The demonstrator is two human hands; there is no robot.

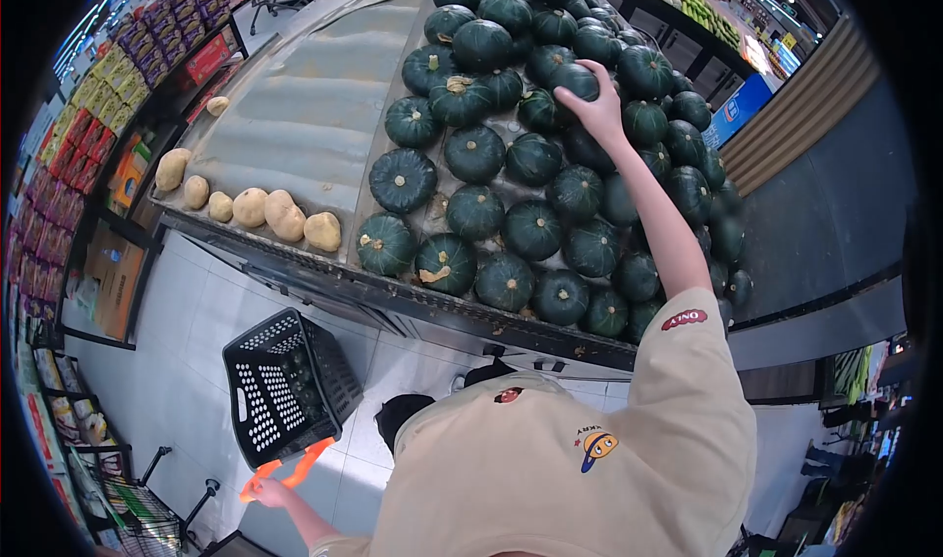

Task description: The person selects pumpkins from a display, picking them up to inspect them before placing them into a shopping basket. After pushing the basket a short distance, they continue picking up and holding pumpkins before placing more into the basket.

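My right hand [595, 100] reaches up over the heap, its fingers and thumb wrapped round a dark green pumpkin [573, 81]. Many more dark green pumpkins [474, 154] are piled around it on the sloping display stand. Down at the lower left, my left hand [270, 492] is closed on the orange handle [306, 467] of a black shopping basket [257, 410]. Some dark round things, partly in shadow, lie inside the basket.
Several potatoes [251, 207] line the front edge of the neighbouring display section [295, 115]. Shelves of packaged goods [98, 115] stand at the left. A shopping cart [147, 518] is at the lower left, and a dark curved counter [825, 233] at the right.
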